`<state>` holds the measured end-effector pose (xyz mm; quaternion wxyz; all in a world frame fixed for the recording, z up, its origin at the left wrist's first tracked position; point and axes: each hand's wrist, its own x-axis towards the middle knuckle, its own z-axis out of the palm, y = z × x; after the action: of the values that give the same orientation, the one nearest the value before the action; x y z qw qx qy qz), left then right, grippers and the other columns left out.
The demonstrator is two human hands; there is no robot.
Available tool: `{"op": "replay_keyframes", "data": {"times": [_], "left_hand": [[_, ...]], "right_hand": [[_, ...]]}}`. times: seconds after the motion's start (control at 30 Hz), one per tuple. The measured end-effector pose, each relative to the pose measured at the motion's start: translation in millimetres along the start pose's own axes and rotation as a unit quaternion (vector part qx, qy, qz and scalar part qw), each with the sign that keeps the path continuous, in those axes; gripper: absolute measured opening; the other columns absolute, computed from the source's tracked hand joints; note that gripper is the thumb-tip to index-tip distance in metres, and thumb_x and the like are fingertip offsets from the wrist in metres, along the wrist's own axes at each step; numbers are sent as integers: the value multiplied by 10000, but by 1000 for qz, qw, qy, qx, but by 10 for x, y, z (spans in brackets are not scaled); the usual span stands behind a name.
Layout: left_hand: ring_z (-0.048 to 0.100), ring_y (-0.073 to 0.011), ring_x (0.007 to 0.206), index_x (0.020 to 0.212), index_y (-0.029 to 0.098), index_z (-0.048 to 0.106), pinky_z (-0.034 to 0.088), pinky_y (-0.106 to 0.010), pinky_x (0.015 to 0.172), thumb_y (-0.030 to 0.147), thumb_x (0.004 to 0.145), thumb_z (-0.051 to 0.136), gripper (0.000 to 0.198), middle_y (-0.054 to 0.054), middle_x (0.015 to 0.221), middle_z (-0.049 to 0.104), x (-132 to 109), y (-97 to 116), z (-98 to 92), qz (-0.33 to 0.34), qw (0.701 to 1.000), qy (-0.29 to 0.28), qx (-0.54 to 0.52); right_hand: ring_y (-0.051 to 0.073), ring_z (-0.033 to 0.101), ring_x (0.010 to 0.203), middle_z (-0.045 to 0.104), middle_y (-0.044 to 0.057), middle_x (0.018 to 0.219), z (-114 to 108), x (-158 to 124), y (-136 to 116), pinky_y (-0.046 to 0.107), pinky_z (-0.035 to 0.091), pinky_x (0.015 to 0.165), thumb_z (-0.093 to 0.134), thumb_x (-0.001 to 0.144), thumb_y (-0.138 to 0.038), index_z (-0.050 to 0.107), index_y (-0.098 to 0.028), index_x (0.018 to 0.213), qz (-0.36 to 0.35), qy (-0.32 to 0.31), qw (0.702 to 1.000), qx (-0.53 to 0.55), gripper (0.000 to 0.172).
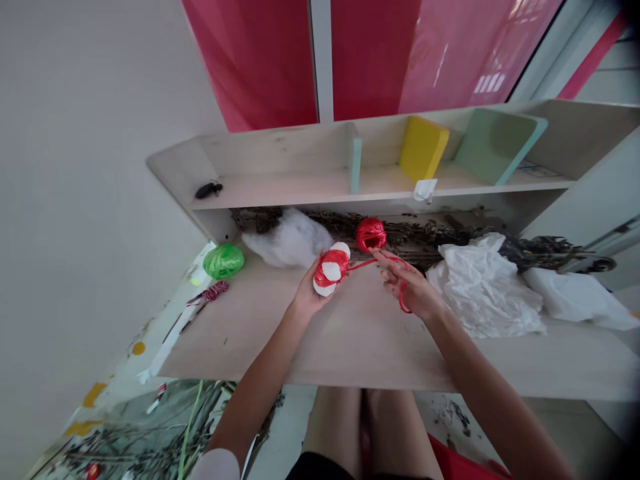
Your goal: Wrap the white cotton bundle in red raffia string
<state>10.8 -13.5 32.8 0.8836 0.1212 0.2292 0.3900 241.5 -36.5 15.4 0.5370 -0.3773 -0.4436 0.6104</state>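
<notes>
While my left hand (309, 295) wraps its fingers (320, 283) firmly around a white stuffing bundle bound in red ribbon (331, 269), just in front of a red ribbon ball (371, 235) on the worktop (350, 340), its long axis pointing toward that ball, my right hand (407, 283) pinches the red strand (363, 265) between nearly closed fingers.

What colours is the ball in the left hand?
The ball is red and white, shown best in the head view.
</notes>
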Motion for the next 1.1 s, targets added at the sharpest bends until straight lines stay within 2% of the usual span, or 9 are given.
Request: {"op": "replay_keyframes", "data": {"times": [0.07,0.13,0.23,0.3,0.37,0.5,0.7,0.9,1.1], "left_hand": [[711,-185,659,1390,115,428,550,-231,519,460,970,321,553,-142,952,730,6,-22,9,-3,1000,-3,-5],[715,-193,689,1410,121,403,558,-241,542,447,969,339,551,-145,968,728,7,-43,19,-2,1000,-1,-14],[717,-201,707,1434,122,366,563,-250,556,451,967,344,572,-146,963,728,6,-53,20,-6,1000,3,-26],[716,-193,694,1439,105,355,559,-240,548,474,963,343,602,-157,975,726,2,-39,9,-21,999,-4,-30],[716,-182,692,1440,97,355,560,-229,554,505,956,344,633,-166,1003,722,-6,-14,-8,-32,999,-13,-34],[717,-171,687,1432,116,376,570,-225,572,544,951,320,646,-148,995,728,-20,41,-55,-16,999,-12,-39],[721,-173,680,1368,104,458,573,-213,568,564,954,271,647,-128,886,738,-24,96,-118,12,999,2,-41],[721,-170,671,1354,96,473,571,-206,565,559,959,261,645,-112,835,737,-34,76,-87,-6,999,-1,-36],[721,-164,690,1311,121,527,570,-204,567,522,965,300,577,-110,873,738,-20,48,-85,10,1000,0,-24]], "right_hand": [[165,681,810,588,104,1355,20,12,56,238,514,556,700,737,-431,626,-257,1160,-37,10,997,-74,463],[208,693,862,633,109,1293,28,33,150,291,545,624,705,742,-401,608,-244,1174,-99,32,977,-185,470],[249,696,917,705,106,1157,-5,58,284,372,550,760,653,801,-373,599,-237,1203,-179,93,906,-373,428],[258,700,893,737,89,1053,-49,63,326,388,539,788,634,824,-375,600,-237,1206,-199,106,860,-458,408],[254,702,837,749,70,944,-86,60,326,378,535,766,620,842,-393,610,-235,1178,-206,103,837,-496,371],[219,681,755,714,68,857,-79,35,280,329,523,698,570,881,-419,615,-217,1090,-242,87,823,-506,294],[192,641,731,669,70,833,33,-8,267,302,516,675,579,889,-427,602,-212,904,-314,14,814,-488,217],[191,650,737,679,62,816,61,-25,252,297,519,677,582,901,-421,631,-212,888,-350,44,812,-465,215],[179,621,678,670,44,728,24,-43,245,295,489,635,556,929,-337,692,-230,866,-380,37,795,-471,184]]}}
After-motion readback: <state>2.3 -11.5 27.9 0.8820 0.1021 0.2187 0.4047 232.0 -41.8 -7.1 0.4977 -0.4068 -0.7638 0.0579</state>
